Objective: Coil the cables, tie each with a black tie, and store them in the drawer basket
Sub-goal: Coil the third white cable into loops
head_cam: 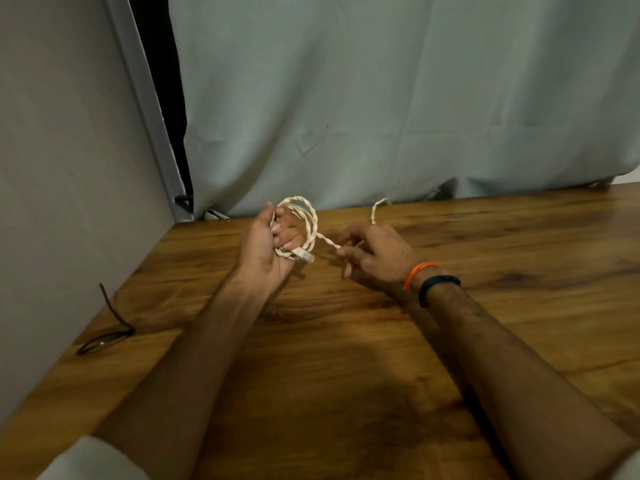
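A cream braided cable (309,220) is partly wound into a small coil over the wooden table (346,358). My left hand (268,251) grips the coil, fingers curled round its loops, and a clear plug (306,255) hangs at the coil's bottom. My right hand (374,254) pinches the straight run of cable leading right out of the coil. The cable's free tail (375,211) rises behind my right hand toward the table's back edge. A thin black tie (109,322) lies looped on the table at the left edge. No drawer basket is in view.
A grey panel (62,168) walls the table's left side. A pale curtain (398,98) hangs along the back edge. An orange thread and a black band (438,282) circle my right wrist.
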